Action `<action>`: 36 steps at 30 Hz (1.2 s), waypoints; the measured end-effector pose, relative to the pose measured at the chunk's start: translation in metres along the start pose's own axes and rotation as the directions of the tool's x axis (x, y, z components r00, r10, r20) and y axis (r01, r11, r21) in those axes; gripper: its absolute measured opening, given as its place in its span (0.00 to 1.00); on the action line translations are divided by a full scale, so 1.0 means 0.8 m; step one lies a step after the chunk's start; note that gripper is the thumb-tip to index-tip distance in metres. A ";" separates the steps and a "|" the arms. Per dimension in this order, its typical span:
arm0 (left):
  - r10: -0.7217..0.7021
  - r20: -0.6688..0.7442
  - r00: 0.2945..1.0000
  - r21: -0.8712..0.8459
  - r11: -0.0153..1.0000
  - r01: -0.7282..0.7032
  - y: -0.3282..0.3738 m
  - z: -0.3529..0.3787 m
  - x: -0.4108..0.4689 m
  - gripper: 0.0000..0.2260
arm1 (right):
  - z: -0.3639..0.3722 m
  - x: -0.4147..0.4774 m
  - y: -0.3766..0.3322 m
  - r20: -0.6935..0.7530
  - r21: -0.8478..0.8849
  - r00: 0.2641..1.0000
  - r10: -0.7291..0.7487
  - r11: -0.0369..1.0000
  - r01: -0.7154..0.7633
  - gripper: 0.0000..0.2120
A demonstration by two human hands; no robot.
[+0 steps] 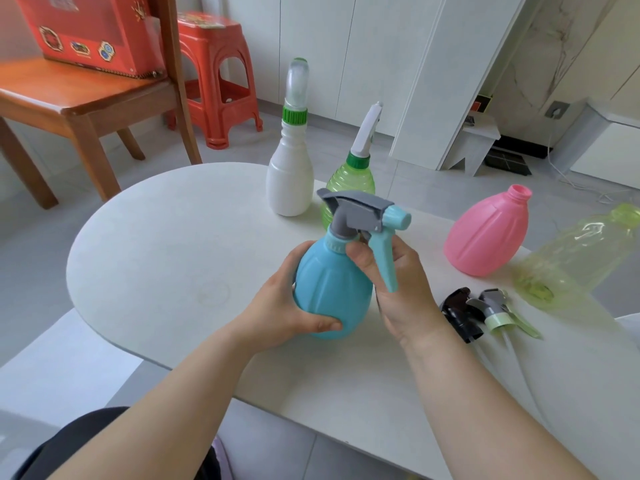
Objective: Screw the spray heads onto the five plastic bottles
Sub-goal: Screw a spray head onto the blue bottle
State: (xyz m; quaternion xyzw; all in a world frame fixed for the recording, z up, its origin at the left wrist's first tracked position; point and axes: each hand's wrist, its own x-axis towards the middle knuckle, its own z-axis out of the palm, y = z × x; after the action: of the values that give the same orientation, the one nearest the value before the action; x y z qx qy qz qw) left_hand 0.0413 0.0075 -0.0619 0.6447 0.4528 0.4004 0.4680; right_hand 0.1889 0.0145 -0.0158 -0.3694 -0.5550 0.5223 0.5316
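My left hand [291, 303] grips the body of a blue bottle [329, 289] held over the white table [166, 244]. A grey and blue spray head [367, 216] sits on its neck. My right hand [398, 289] holds the collar under that head, with the trigger across my fingers. Behind stand a white bottle [289, 181] with a clear capped head and a green bottle [349, 181] with a white spray head. A pink bottle [488, 233] and a pale green bottle [571, 258] lie at the right with bare necks. Two loose spray heads, black [460, 313] and grey-green [498, 311], lie near them.
A wooden chair [79, 98] carrying a red box [90, 29] and a red plastic stool [218, 77] stand beyond the table at the left. White cabinets line the back wall. The table's near edge runs diagonally under my forearms.
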 end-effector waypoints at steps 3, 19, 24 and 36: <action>-0.003 0.005 1.000 -0.001 1.000 0.003 0.000 -0.001 0.001 0.37 | 0.000 0.005 -0.006 -0.002 -0.063 1.000 0.009 0.998 -0.009 0.14; -0.001 0.067 0.998 -0.022 1.000 0.002 0.001 -0.002 0.002 0.37 | -0.004 0.020 -0.047 0.238 -0.384 0.959 0.155 0.922 -0.053 0.13; -0.015 0.101 0.995 -0.073 0.997 0.023 0.001 0.003 0.000 0.39 | 0.007 0.035 -0.056 0.376 -0.450 0.892 0.252 0.891 -0.062 0.15; -0.038 -0.001 0.999 -0.052 0.998 0.038 0.001 0.007 -0.002 0.35 | 0.032 0.027 -0.026 -0.150 -0.623 0.987 0.061 0.769 -0.142 0.04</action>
State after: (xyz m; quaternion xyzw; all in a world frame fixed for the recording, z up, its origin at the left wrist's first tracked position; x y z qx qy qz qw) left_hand 0.0465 0.0044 -0.0631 0.6233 0.4547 0.4036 0.4918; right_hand 0.1636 0.0268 0.0119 -0.5869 -0.6439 0.3102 0.3805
